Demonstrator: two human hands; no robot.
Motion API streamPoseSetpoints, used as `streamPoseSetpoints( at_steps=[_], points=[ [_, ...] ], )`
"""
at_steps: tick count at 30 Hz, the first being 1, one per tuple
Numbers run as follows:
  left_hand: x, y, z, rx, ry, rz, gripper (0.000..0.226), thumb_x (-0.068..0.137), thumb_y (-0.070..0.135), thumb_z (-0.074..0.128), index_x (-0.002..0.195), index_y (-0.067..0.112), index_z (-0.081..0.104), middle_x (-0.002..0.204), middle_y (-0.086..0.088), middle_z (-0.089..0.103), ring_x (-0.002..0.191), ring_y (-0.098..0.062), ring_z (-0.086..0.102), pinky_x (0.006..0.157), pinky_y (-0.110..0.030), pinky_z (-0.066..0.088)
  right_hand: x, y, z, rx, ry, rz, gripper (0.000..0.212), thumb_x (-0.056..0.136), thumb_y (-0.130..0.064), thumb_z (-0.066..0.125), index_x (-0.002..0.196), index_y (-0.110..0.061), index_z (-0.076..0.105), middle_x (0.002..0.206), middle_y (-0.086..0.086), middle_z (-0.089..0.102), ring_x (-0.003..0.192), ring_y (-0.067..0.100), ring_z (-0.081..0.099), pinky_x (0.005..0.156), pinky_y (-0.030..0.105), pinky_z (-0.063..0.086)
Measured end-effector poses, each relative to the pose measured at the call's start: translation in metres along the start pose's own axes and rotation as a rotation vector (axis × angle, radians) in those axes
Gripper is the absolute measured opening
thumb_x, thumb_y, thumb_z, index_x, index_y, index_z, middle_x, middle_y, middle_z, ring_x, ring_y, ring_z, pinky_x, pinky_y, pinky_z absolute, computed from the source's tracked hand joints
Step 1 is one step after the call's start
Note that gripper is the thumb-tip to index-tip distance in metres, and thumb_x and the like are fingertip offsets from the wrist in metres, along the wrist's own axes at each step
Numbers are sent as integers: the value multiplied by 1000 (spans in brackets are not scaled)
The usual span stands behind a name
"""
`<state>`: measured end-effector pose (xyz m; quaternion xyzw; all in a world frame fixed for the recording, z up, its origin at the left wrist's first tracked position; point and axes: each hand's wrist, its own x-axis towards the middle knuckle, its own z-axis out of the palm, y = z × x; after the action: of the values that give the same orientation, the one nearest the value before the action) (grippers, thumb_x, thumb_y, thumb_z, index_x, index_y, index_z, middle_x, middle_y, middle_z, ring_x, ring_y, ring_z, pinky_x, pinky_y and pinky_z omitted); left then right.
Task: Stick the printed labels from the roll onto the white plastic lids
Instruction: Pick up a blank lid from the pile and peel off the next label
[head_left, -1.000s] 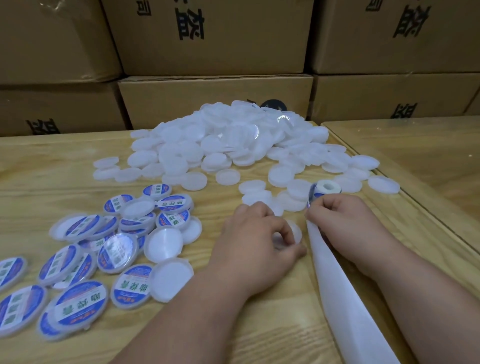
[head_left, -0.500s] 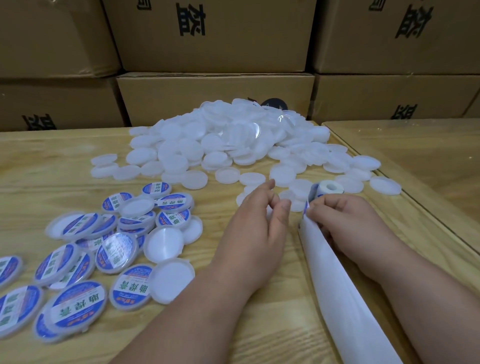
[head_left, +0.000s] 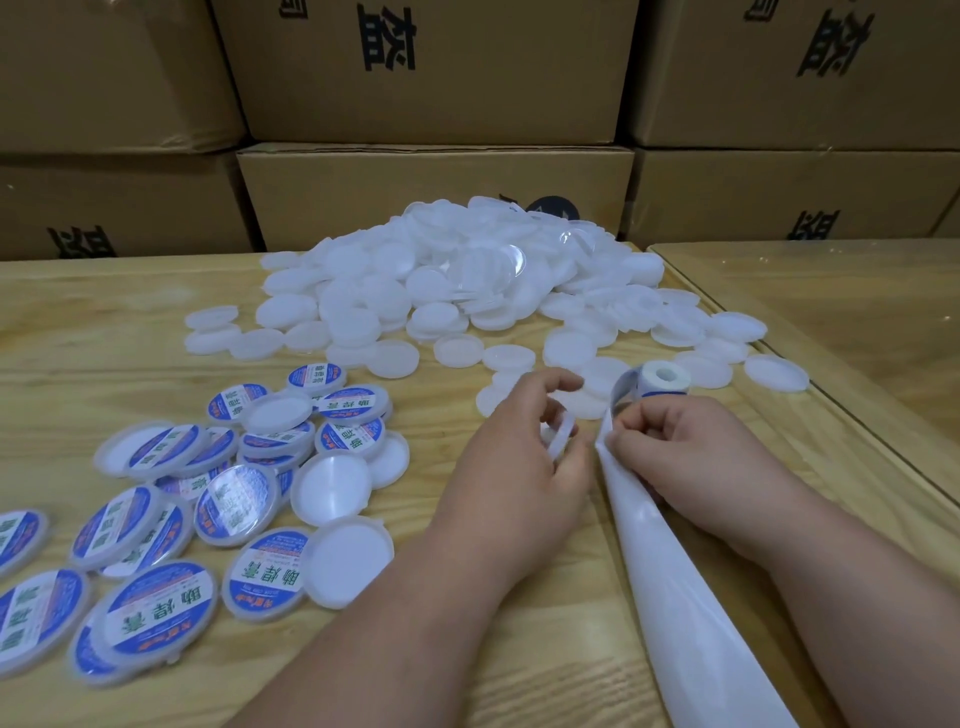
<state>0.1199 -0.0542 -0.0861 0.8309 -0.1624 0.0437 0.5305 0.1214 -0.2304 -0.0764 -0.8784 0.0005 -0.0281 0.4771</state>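
Here, left hand (head_left: 511, 467) fingers curl around a blank white lid (head_left: 560, 439); right hand (head_left: 675, 447) fingers pinch backing paper (head_left: 670, 587) just below the label roll (head_left: 655, 383).

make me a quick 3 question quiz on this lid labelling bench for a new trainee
1. True or false: the left hand holds a blank white lid clear of the table.
2. Which hand pinches the backing strip by the label roll?
3. Where do the labelled lids lie? A) on the cardboard boxes B) on the table, on the person's left C) on top of the blank lid pile

Key: 1 true; 2 the right hand; 3 B
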Motion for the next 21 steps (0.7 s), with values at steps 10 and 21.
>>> streamPoseSetpoints(
  at_steps=[10,21],
  points=[
    [2,-2,2,28,24,-34,28,92,33,62,111,51,53,95,17,65,81,2,62,66,-14,46,-5,-5,4,106,-40,-79,19,90,-14,68,72,-13,67,59,1,51,59,17,45,61,36,38],
    [4,1,-2,-244,151,-130,26,88,15,52,86,36,66,56,18,58,41,-1,46,41,-12,35,-8,-15,0,112,42,-2,25,68,-28,50,68,-3,52,57,2,38,53,16,32,48,27,27]
  ],
)
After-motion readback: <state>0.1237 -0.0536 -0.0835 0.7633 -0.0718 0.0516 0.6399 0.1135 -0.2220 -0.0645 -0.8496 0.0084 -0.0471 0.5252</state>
